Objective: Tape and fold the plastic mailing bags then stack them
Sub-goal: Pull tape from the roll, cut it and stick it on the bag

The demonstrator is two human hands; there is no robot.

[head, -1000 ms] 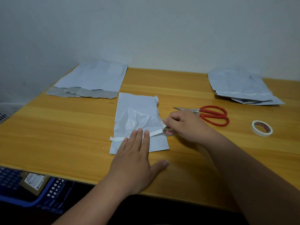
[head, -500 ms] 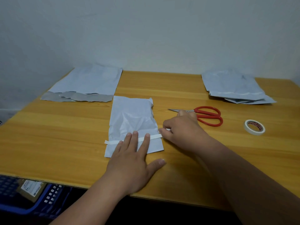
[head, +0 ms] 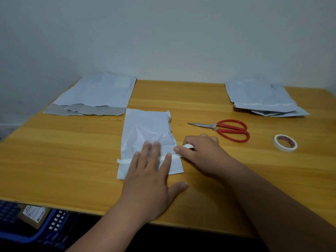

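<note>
Fingers of the left hand lie straight and flat, pressing a folded white plastic mailing bag and the strip of white tape that crosses its near end, while the thumb rests on the wooden table. Just beside the bag's right edge, the right hand curls its fingers round a small tape roll (mostly hidden in the grip) from which the strip runs. Red-handled scissors lie closed beyond that hand, and a second roll of white tape sits flat to their right; red print shows on its inner core, too small to read. At the far left lies a pile of flat mailing bags with torn grey edges, at the far right a stack of taped bags. Below the table's near edge a blue crate holds a brown box with a white label, its writing illegible.
</note>
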